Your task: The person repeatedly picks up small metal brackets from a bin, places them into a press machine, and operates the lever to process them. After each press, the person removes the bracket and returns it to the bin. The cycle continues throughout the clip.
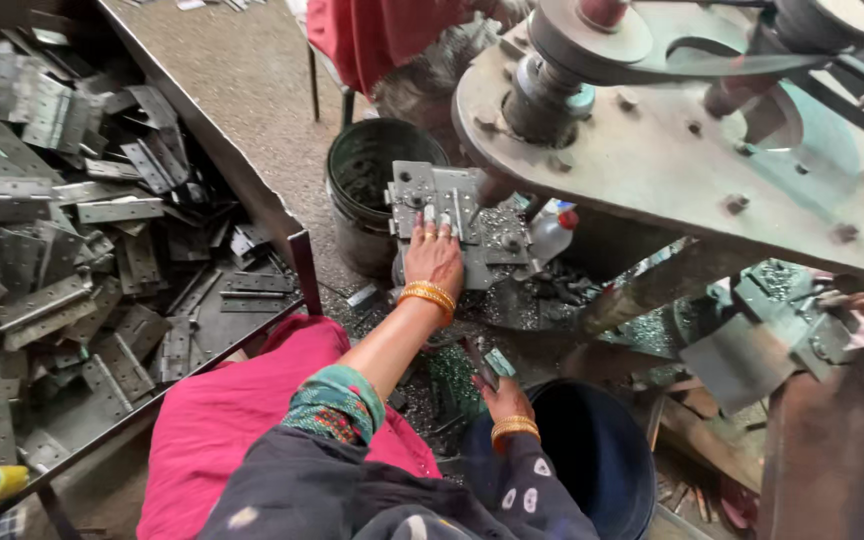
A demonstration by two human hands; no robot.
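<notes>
my left hand (434, 258) is stretched straight out ahead of me, palm down, fingers (430, 222) together and pressed flat on the near edge of the press bed (452, 215), the grey steel plate with holes and bolts. right at my fingertips a small bright hinge piece (444, 212) stands on that bed, its long axis running away from me, in line with my forearm. it lies just beyond the fingertips, touching or nearly so; i cannot tell whether i pinch it or only steady it.

my right hand (500, 395) is low and close to my body, beside the rim of the dark blue bucket (592, 450), curled around a narrow dark metal strip (480, 362) that points up and away towards the bed. so the left hand is the nearer one to the piece by far.

at my left the tray (232, 170) is heaped with flat grey hinges (42, 300). a black bucket (372, 185) stands behind the bed's far left corner, and the machine's big flywheel plate (672, 150) overhangs on the right.
</notes>
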